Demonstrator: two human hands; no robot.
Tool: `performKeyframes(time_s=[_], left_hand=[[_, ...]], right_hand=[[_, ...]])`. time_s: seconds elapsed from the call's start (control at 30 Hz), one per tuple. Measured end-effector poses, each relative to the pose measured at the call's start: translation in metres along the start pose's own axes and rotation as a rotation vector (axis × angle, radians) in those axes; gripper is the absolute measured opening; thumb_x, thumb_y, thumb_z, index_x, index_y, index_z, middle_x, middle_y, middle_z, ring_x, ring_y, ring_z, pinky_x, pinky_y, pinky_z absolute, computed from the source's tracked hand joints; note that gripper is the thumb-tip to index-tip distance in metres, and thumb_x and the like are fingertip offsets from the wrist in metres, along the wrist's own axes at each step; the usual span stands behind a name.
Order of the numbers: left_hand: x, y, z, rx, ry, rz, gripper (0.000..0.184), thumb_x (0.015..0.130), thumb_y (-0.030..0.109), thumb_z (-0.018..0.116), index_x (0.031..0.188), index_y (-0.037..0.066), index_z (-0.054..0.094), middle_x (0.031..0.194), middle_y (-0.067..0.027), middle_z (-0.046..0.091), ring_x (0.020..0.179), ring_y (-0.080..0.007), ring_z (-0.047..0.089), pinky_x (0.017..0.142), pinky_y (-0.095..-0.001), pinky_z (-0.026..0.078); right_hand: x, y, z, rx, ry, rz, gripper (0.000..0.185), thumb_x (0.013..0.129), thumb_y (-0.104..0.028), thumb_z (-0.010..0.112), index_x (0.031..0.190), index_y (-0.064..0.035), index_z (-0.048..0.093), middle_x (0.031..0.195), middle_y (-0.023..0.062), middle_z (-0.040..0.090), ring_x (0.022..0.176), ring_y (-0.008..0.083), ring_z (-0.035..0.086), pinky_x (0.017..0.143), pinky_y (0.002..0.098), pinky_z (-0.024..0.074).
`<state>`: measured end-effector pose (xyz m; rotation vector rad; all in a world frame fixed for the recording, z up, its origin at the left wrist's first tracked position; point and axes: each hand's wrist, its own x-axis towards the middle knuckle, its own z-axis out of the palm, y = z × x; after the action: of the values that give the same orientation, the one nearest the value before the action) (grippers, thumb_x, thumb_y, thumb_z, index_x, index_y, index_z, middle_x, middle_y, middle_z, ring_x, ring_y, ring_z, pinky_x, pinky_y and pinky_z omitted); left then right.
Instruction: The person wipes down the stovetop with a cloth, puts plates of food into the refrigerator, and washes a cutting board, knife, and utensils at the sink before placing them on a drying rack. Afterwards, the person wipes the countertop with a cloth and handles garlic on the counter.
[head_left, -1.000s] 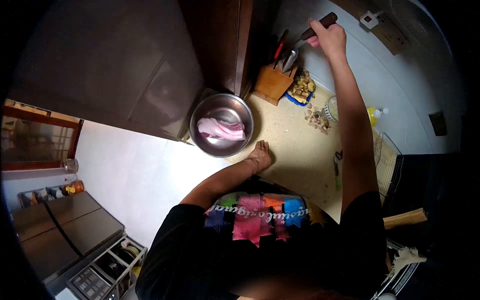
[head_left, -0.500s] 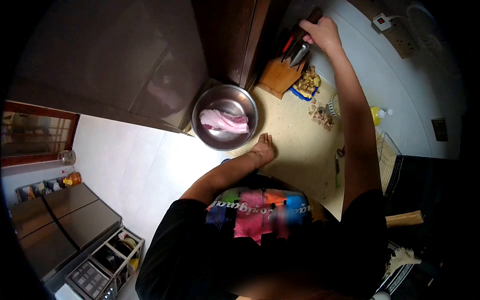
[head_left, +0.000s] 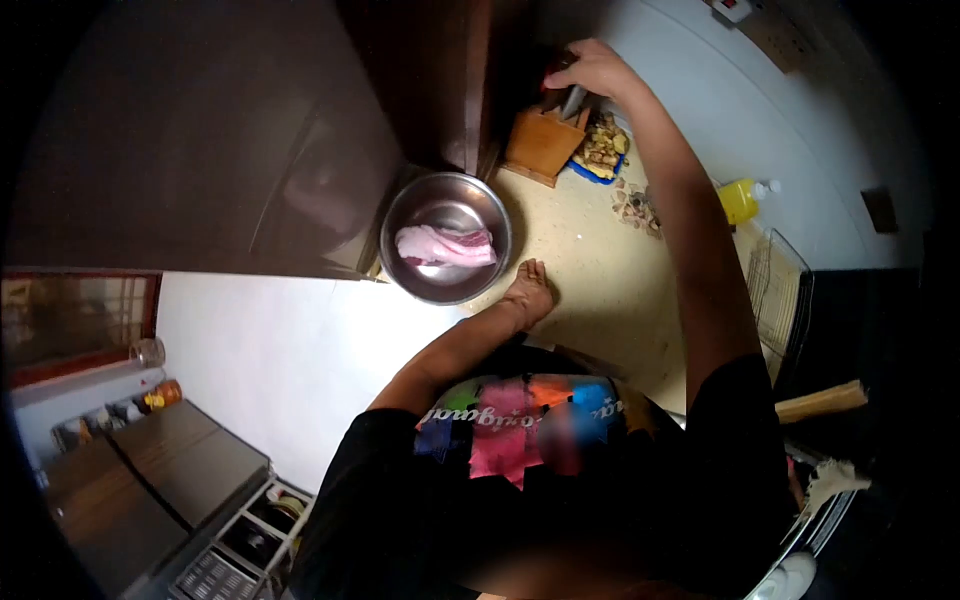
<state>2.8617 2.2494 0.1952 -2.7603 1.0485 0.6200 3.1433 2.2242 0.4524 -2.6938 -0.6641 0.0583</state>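
My right hand (head_left: 596,72) is stretched out to the back corner, its fingers curled over the handles above a wooden knife block (head_left: 543,143). They seem closed on a dark-handled knife, though its blade and most of its handle are hidden. A grey metal handle (head_left: 573,102) shows just below the fingers. My left hand (head_left: 531,292) rests on the pale counter (head_left: 590,285) with its fingers extended and holds nothing. Close to it stands a steel bowl (head_left: 393,262) with a slab of raw pork (head_left: 440,246) lying inside.
Ginger pieces (head_left: 603,147) fill a blue tray (head_left: 589,175) beside the block. Loose garlic-like bits (head_left: 634,205) lie near my right forearm. Along the right wall are a yellow bottle (head_left: 740,201) and a wire rack (head_left: 775,290). A dark cabinet (head_left: 250,130) borders the left.
My right hand, earlier around a dark handle above the block, has come down and left, nearer the block. The view has shifted slightly. My left hand stays on the counter.
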Motion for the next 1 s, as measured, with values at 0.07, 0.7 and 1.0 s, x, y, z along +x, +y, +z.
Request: performKeyframes(time_s=[0.07, 0.7, 1.0], left_hand=[[0.002, 0.001, -0.002, 0.064, -0.015, 0.022, 0.046, 0.089, 0.016, 0.039, 0.128, -0.010, 0.037, 0.134, -0.0382, 0.030, 0.124, -0.0526, 0.031, 0.104, -0.0572, 0.023], [-0.019, 0.016, -0.080, 0.216, -0.202, 0.189, 0.074, 0.071, 0.048, 0.067, 0.124, 0.000, 0.048, 0.128, -0.0251, 0.045, 0.121, -0.0313, 0.044, 0.100, -0.0386, 0.035], [0.035, -0.024, -0.003, 0.043, -0.214, 0.130, 0.071, 0.063, 0.048, 0.076, 0.117, 0.005, 0.056, 0.125, -0.0215, 0.048, 0.112, -0.0345, 0.052, 0.088, -0.0404, 0.048]], right_hand=[[0.008, 0.006, 0.001, 0.016, -0.114, 0.066, 0.071, 0.060, -0.039, 0.077, 0.113, 0.0041, 0.059, 0.118, 0.0229, 0.055, 0.108, 0.0313, 0.054, 0.091, 0.0339, 0.0433], [-0.384, -0.008, 0.110, 0.153, 0.433, 0.235, 0.026, 0.081, -0.019, 0.061, 0.106, -0.0115, 0.061, 0.098, 0.0109, 0.064, 0.091, 0.0296, 0.059, 0.078, 0.0410, 0.0463], [-0.713, 0.044, 0.167, 0.241, 0.808, 1.422, 0.017, 0.086, -0.020, 0.055, 0.100, -0.0118, 0.062, 0.086, 0.0120, 0.064, 0.080, 0.0318, 0.060, 0.069, 0.0393, 0.0486]])
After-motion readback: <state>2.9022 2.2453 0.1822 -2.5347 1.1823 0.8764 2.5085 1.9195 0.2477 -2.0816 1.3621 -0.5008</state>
